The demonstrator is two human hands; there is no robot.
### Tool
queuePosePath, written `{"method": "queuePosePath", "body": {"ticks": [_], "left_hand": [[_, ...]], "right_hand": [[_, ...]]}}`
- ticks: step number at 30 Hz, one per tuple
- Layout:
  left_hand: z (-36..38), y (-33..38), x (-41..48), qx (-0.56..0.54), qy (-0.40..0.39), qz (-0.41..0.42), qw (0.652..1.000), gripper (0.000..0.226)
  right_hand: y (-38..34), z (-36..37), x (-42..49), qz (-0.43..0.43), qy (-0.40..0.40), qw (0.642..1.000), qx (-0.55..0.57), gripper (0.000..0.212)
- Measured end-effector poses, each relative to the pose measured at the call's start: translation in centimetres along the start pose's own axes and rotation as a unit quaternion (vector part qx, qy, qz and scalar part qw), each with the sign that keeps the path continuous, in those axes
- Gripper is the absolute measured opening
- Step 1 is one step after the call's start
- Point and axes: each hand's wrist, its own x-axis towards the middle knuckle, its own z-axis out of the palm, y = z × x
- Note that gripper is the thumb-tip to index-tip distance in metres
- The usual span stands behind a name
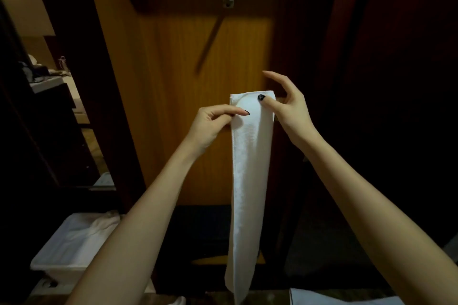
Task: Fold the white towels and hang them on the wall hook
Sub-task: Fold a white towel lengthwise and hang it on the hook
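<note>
A white towel (250, 181), folded into a long narrow strip, hangs straight down in front of the wooden wall panel. My left hand (213, 124) pinches its upper left edge between thumb and fingers. My right hand (285, 104) holds the top right corner, thumb pressed on the front, the other fingers spread behind and above. The metal wall hook (229, 0) sits high on the panel, well above the towel, with nothing on it.
A white bin (71, 250) with more white towels stands at the lower left. Another white cloth (334, 298) shows at the bottom right edge. A dark doorway to a lit room opens on the left. Dark wooden panels flank the lit panel (173, 106).
</note>
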Motion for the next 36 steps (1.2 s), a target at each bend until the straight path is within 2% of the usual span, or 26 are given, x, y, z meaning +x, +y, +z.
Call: {"method": "queuePosePath", "body": {"ticks": [2,7,9,12,18,21,23,26,28,30,33,36], "left_hand": [[0.5,-0.1,-0.1,0.005,-0.009,-0.004,1.000,0.029],[1.9,0.4,0.9,-0.053,0.051,0.007,0.997,0.029],[1.8,1.0,1.8,-0.071,0.062,0.014,0.995,0.028],[1.4,1.8,3.0,-0.057,0.063,0.016,0.996,0.027],[1.7,1.8,3.4,-0.060,0.092,-0.008,0.994,0.025],[1.7,-0.1,1.0,0.011,0.132,-0.038,0.990,0.025],[1.9,-2.0,-1.3,0.062,0.128,-0.031,0.989,0.015],[2.6,-4.2,-4.1,0.071,0.111,-0.047,0.990,0.008],[2.9,-5.3,-5.2,0.071,0.131,-0.056,0.987,0.006],[3.0,-6.1,-5.7,0.075,0.153,-0.055,0.984,0.008],[3.2,-6.6,-6.0,0.088,0.122,-0.068,0.986,0.011],[3.3,-6.8,-5.5,0.078,0.098,-0.086,0.988,0.026]], "right_hand": [[0.3,-0.5,0.1,0.019,0.003,1.000,0.008,0.048],[1.3,-2.0,-1.1,0.066,-0.086,0.983,0.147,0.055],[2.0,-2.2,-2.4,0.088,-0.123,0.972,0.179,0.046],[2.9,-1.9,-3.5,0.096,-0.159,0.969,0.162,0.032],[2.6,-1.1,-2.5,0.084,-0.135,0.975,0.153,0.032],[2.3,-0.5,-1.6,0.063,-0.096,0.983,0.143,0.034],[2.2,-0.3,-1.1,0.058,-0.078,0.985,0.144,0.037],[2.1,0.0,-0.5,0.057,-0.077,0.986,0.138,0.038],[1.9,0.2,-0.3,0.062,-0.077,0.986,0.133,0.039],[1.5,0.2,-0.1,0.065,-0.070,0.986,0.135,0.041],[0.6,0.0,0.4,0.068,-0.067,0.986,0.139,0.044],[0.2,-0.2,0.9,0.071,-0.064,0.985,0.143,0.046]]}}
